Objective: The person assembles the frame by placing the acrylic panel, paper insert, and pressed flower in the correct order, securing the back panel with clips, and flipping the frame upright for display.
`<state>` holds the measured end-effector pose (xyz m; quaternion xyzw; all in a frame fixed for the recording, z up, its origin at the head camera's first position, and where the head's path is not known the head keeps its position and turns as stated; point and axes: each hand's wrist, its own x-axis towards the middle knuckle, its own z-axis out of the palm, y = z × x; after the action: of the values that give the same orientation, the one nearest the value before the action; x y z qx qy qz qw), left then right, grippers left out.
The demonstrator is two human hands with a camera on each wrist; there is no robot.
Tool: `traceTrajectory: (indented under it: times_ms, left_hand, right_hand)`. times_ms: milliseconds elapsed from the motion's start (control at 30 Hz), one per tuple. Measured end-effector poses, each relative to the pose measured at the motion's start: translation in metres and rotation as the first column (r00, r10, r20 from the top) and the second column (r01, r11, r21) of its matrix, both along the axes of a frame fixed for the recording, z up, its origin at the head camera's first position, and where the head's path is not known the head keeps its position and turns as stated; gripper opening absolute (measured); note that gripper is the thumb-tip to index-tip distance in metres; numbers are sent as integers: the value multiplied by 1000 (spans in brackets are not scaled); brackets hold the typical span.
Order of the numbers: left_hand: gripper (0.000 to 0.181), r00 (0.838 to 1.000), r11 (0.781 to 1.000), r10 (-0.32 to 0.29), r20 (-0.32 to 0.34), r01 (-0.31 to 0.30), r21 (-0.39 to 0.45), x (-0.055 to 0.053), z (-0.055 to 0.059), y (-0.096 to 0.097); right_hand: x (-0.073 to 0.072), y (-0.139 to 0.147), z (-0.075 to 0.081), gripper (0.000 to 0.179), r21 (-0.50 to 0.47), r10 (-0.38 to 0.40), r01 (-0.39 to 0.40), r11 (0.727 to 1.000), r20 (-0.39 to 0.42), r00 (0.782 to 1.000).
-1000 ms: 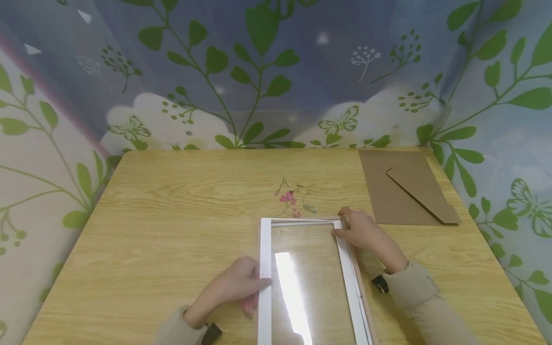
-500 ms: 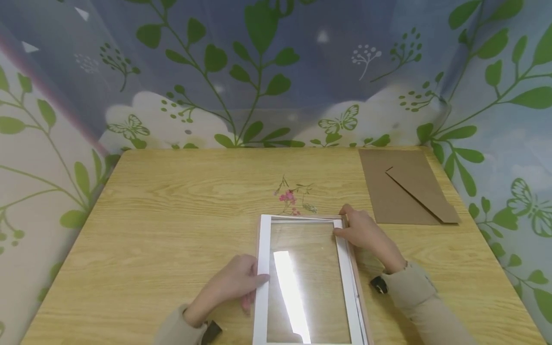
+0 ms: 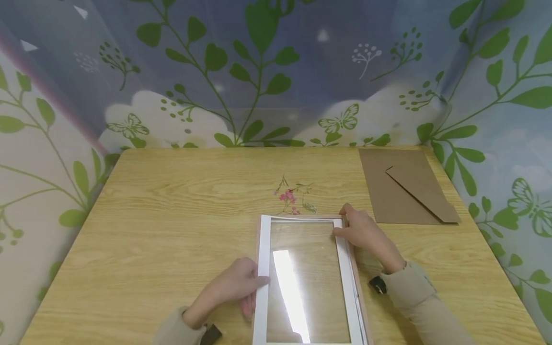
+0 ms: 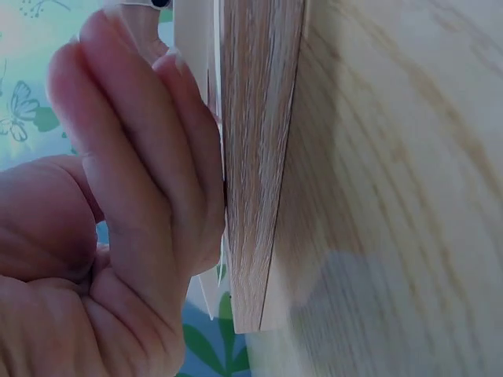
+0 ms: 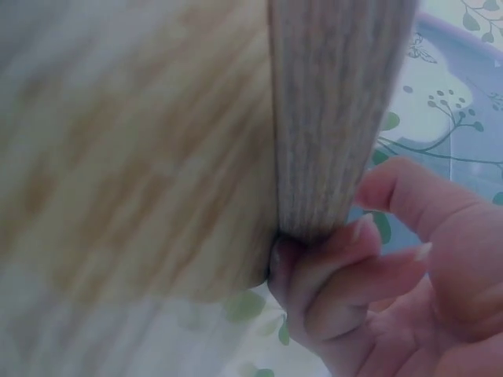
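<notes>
A picture frame [image 3: 265,249] with white inner strips, a wood-grain outer side and a clear pane [image 3: 308,268] lies at the near middle of the table. Long white glare crosses the pane. My left hand [image 3: 237,282] grips the frame's left side, thumb over the white strip; in the left wrist view its fingers [image 4: 134,141] lie along the wood-grain side. My right hand [image 3: 366,235] holds the far right corner, thumb on the inner edge. From the right wrist view, curled fingers [image 5: 338,275] meet the end of the wood-grain side.
Pressed pink flowers and thin stems [image 3: 288,196] lie just beyond the frame's far edge. A brown board [image 3: 388,201] with a raised flap [image 3: 424,196] rests at the table's far right. Leaf-patterned cloth [image 3: 189,72] surrounds the wood-grain table [image 3: 172,215].
The frame's near end has shifted slightly left and its near edge has come into view, both hands keeping their grip. Over the last half second almost nothing has moved.
</notes>
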<state>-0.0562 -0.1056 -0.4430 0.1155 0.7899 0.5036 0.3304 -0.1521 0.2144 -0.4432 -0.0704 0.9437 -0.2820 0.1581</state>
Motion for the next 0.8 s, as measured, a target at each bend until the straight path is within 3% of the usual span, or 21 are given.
traceTrajectory:
  times_ms: [133, 367, 600, 800]
  left_hand:
    - [34, 1000, 1000, 21, 0, -21, -6, 0, -3, 0]
    - [38, 999, 1000, -18, -27, 18, -13, -1, -4, -2]
    - [42, 998, 999, -36, 45, 36, -2, -2, -3, -4]
    - [41, 999, 1000, -26, 43, 27, -2, -2, -3, -3]
  right_hand:
    - [0, -1, 1, 53, 14, 5, -6, 1000, 22, 1000]
    - [0, -2, 1, 55, 29, 17, -18, 999, 40, 999]
    - [0, -2, 0, 54, 32, 25, -26, 999, 35, 999]
    - [1, 0, 2, 54, 9, 55, -55, 998, 25, 998]
